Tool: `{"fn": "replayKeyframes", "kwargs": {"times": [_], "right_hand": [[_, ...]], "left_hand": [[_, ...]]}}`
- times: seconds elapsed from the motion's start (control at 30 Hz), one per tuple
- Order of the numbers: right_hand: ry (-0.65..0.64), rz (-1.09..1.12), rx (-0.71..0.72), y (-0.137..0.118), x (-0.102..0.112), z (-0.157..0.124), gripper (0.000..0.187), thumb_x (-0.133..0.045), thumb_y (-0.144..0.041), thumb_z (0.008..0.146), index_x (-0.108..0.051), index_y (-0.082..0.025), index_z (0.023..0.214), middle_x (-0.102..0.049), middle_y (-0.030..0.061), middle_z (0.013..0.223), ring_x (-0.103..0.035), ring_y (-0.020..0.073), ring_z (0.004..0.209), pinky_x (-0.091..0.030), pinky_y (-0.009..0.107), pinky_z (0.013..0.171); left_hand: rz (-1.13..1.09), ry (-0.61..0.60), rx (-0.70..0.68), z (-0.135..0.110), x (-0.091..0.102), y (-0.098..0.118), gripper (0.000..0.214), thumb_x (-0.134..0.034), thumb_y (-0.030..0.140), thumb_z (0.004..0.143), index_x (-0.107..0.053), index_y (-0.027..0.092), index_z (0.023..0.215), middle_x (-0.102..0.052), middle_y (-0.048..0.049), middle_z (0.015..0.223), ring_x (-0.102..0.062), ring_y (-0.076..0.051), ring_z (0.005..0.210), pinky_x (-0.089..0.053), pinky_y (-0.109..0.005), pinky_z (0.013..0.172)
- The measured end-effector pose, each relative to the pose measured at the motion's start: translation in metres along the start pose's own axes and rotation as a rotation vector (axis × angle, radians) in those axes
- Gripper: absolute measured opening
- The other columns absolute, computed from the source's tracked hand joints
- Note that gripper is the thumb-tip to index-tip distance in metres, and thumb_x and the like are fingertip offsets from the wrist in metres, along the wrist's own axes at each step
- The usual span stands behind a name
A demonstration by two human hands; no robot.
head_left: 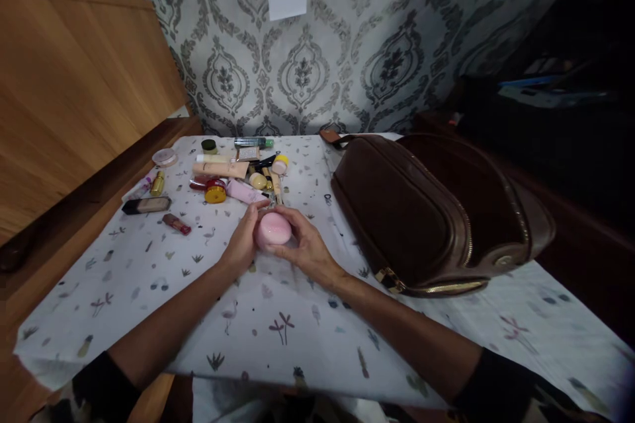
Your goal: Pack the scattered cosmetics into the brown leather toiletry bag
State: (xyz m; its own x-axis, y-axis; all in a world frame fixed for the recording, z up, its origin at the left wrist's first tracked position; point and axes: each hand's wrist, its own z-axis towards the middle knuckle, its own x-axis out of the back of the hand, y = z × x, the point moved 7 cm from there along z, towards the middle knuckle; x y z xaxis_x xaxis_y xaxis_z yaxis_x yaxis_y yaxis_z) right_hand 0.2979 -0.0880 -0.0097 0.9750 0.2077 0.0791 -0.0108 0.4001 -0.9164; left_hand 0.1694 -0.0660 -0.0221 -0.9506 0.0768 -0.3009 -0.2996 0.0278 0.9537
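Between my two hands is a rounded pink cosmetic jar (274, 230), its smooth pale top facing me. My left hand (241, 238) cups the jar's left side. Wrapped round the right side is my right hand (312, 250), with its thumb along the near edge. Just beyond my fingers lies a cluster of cosmetics: a lilac tube (245, 192), a peach tube (223, 168), an amber jar with a red lid (215, 190), a small jar with a yellow lid (280, 164) and several slim tubes. The jar's underside is hidden.
On the right stands a large brown toiletry bag (397, 205), unzipped and gaping. A foundation bottle (146, 205), a lip gloss tube (176, 224), a gold bottle (157, 183) and a round compact (165, 157) lie at left on the patterned tablecloth (282, 330). Wooden furniture (84, 73) borders the left.
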Motion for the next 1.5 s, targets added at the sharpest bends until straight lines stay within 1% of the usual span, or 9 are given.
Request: {"fn": "replayKeyframes", "kwargs": {"times": [0.13, 0.27, 0.47, 0.63, 0.83, 1.07, 1.27, 1.37, 1.5], "right_hand": [[-0.003, 0.018, 0.050, -0.007, -0.004, -0.002, 0.074, -0.082, -0.049, 0.077, -0.053, -0.024, 0.142, -0.055, 0.0113, 0.148, -0.052, 0.0251, 0.138, -0.040, 0.042, 0.118], [-0.014, -0.129, 0.083, -0.013, -0.003, -0.004, 0.066, -0.080, -0.046, 0.081, -0.057, -0.025, 0.139, -0.059, 0.0110, 0.144, -0.054, 0.0260, 0.135, -0.041, 0.045, 0.117], [0.007, -0.283, 0.116, -0.017, -0.001, -0.004, 0.057, -0.078, -0.046, 0.082, -0.060, -0.024, 0.132, -0.064, 0.0113, 0.128, -0.060, 0.0263, 0.119, -0.054, 0.041, 0.094], [-0.014, -0.348, 0.112, -0.018, -0.003, -0.008, 0.054, -0.074, -0.047, 0.086, -0.058, -0.025, 0.133, -0.063, 0.0107, 0.122, -0.063, 0.0238, 0.104, -0.057, 0.036, 0.077], [-0.031, -0.406, 0.218, -0.024, -0.006, -0.011, 0.053, -0.069, -0.050, 0.090, -0.055, -0.022, 0.133, -0.064, 0.0110, 0.119, -0.062, 0.0242, 0.105, -0.056, 0.040, 0.088], [-0.073, -0.384, 0.171, -0.027, -0.007, -0.011, 0.052, -0.065, -0.051, 0.092, -0.054, -0.024, 0.136, -0.062, 0.0118, 0.124, -0.060, 0.0268, 0.114, -0.053, 0.043, 0.095], [0.024, -0.274, 0.006, -0.025, -0.008, -0.013, 0.046, -0.041, -0.050, 0.102, -0.048, -0.018, 0.135, -0.059, 0.0144, 0.128, -0.059, 0.0248, 0.112, -0.053, 0.041, 0.091], [0.078, -0.185, -0.137, -0.019, -0.009, -0.016, 0.047, -0.028, -0.055, 0.105, -0.054, -0.019, 0.123, -0.065, 0.0095, 0.111, -0.062, 0.0226, 0.101, -0.051, 0.041, 0.093], [0.171, -0.111, -0.192, -0.018, -0.008, -0.018, 0.062, -0.022, -0.070, 0.100, -0.060, -0.021, 0.101, -0.066, 0.0068, 0.096, -0.061, 0.0223, 0.090, -0.053, 0.040, 0.088]], "left_hand": [[0.128, 0.013, -0.028, 0.001, 0.003, -0.002, 0.059, -0.050, 0.071, 0.091, -0.066, 0.018, 0.111, -0.073, -0.0078, 0.113, -0.064, -0.025, 0.113, -0.049, -0.039, 0.101], [0.273, 0.037, -0.102, -0.001, 0.008, 0.003, 0.058, -0.045, 0.070, 0.094, -0.067, 0.019, 0.109, -0.071, -0.0077, 0.114, -0.062, -0.024, 0.116, -0.047, -0.037, 0.104], [0.521, 0.013, -0.224, -0.008, 0.003, 0.021, 0.062, -0.031, 0.073, 0.097, -0.063, 0.020, 0.106, -0.069, -0.0068, 0.109, -0.063, -0.021, 0.107, -0.048, -0.036, 0.101], [0.585, -0.021, -0.296, -0.010, -0.002, 0.028, 0.063, -0.027, 0.074, 0.097, -0.060, 0.021, 0.103, -0.068, -0.0069, 0.109, -0.061, -0.021, 0.109, -0.048, -0.036, 0.102], [0.599, -0.021, -0.268, -0.008, 0.000, 0.023, 0.067, -0.024, 0.076, 0.096, -0.061, 0.020, 0.105, -0.067, -0.0061, 0.100, -0.061, -0.021, 0.102, -0.049, -0.036, 0.097], [0.549, 0.002, -0.298, -0.011, -0.001, 0.028, 0.063, -0.029, 0.076, 0.095, -0.061, 0.022, 0.102, -0.065, -0.0056, 0.099, -0.060, -0.022, 0.100, -0.048, -0.036, 0.096], [0.669, 0.069, -0.537, -0.028, -0.008, 0.043, 0.047, -0.031, 0.061, 0.102, -0.052, 0.022, 0.118, -0.060, -0.0053, 0.102, -0.058, -0.019, 0.094, -0.047, -0.033, 0.090], [0.863, -0.006, -0.716, -0.039, -0.021, 0.045, 0.045, -0.034, 0.056, 0.103, -0.048, 0.021, 0.128, -0.060, -0.0084, 0.109, -0.060, -0.020, 0.095, -0.047, -0.033, 0.084], [0.964, -0.102, -0.928, -0.052, -0.034, 0.045, 0.046, -0.034, 0.053, 0.103, -0.046, 0.021, 0.133, -0.061, -0.0112, 0.113, -0.060, -0.023, 0.102, -0.048, -0.035, 0.083]]}}
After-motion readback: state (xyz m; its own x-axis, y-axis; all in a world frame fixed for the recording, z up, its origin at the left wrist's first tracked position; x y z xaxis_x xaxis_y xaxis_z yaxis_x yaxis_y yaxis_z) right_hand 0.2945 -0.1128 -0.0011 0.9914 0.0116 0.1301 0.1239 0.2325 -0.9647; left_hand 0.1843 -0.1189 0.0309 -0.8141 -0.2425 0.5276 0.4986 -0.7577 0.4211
